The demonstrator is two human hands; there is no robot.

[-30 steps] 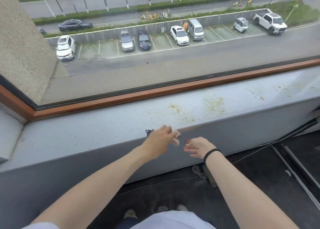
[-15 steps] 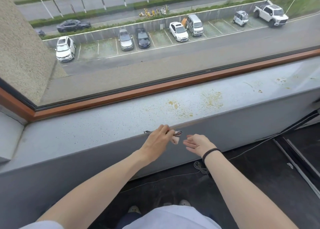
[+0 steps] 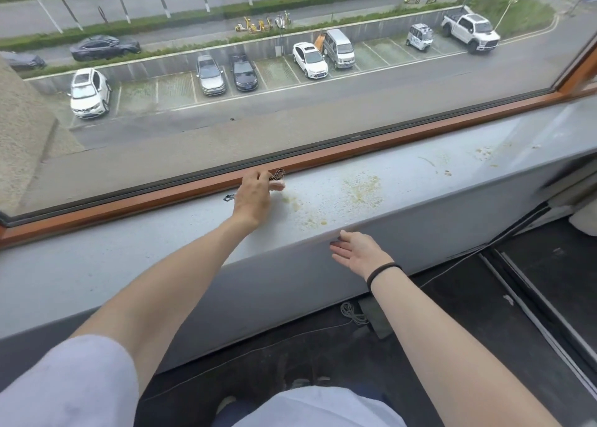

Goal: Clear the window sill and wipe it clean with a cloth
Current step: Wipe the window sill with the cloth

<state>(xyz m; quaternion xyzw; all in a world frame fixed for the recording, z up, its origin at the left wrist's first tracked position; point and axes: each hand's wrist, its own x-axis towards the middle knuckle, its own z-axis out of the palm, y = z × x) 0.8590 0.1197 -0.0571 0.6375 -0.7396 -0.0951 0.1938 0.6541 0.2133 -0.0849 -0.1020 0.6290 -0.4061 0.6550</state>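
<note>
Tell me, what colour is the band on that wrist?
Black. The wrist band shows best in the head view.

The left grip [image 3: 253, 194] rests at the far edge of the grey window sill [image 3: 129, 242], against the wooden window frame [image 3: 161, 197], fingers curled round a patterned cord [image 3: 277, 174] and a small pale wad [image 3: 278, 185]. Yellowish stains [image 3: 363, 189] speckle the sill just to its right. The right grip [image 3: 358, 249], fingers straight, touches the sill's near edge, with a black band [image 3: 384, 270] on its wrist.
</note>
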